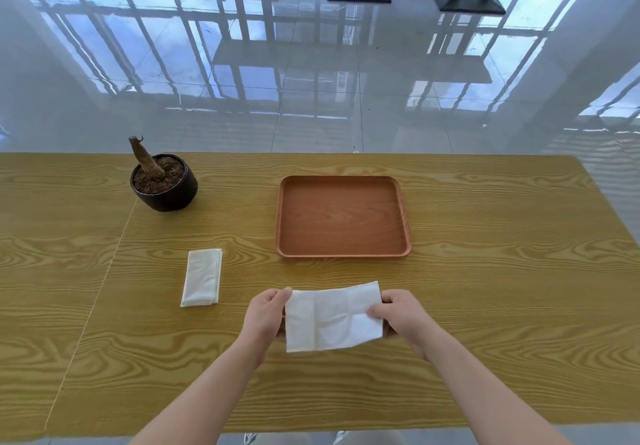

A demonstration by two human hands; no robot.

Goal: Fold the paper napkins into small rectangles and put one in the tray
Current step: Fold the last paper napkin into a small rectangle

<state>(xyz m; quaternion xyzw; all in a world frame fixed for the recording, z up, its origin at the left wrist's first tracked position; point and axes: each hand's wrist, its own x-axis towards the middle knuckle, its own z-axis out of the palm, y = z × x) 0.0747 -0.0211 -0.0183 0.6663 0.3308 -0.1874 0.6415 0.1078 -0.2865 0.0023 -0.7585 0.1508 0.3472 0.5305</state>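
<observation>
A white paper napkin [330, 318], partly unfolded with crease lines, is held just above the table in front of me. My left hand [265, 313] pinches its left edge and my right hand [398, 311] grips its right edge. A second napkin [202, 277], folded into a narrow rectangle, lies flat on the table to the left. The brown wooden tray [405, 216] sits beyond the held napkin, with nothing in it.
A black pot [169, 192] of soil with a cut stump stands at the far left of the yellow wood-grain table [502, 271]. A seam runs diagonally across the table's left part. Beyond the far edge are glossy floor tiles and black table bases.
</observation>
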